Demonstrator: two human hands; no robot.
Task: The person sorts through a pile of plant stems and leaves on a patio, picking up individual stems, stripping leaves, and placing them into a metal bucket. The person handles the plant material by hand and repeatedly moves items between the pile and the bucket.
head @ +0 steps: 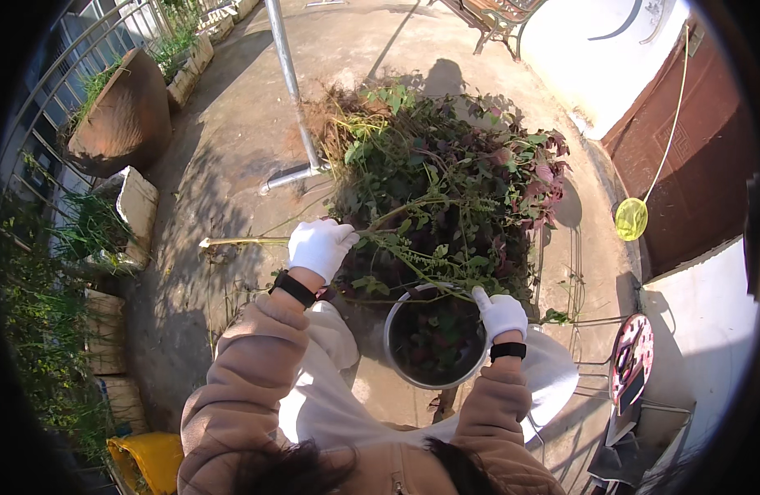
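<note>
My left hand [321,249], in a white glove, grips the stem of a cut plant. The pale bare end of the stem [247,241] sticks out to the left, and its leafy branches [411,257] spread to the right. My right hand [502,315], gloved too, meets a thin green side branch [438,286] at its fingertips; the thumb is mostly hidden. Just left of this hand, between my knees, stands a round metal pot [393,356] with loose green and reddish leaves [438,337] inside. Beyond it lies a large heap of leafy plants [441,167], with roots [330,117] at its far left.
A metal pole [287,55] on a foot stands behind the heap. Planters [138,204] and a large clay pot [123,117] line the left railing. To my right are a stool [630,356], a brown door [683,142] and a yellow net [631,219]. A bench [497,12] stands far back.
</note>
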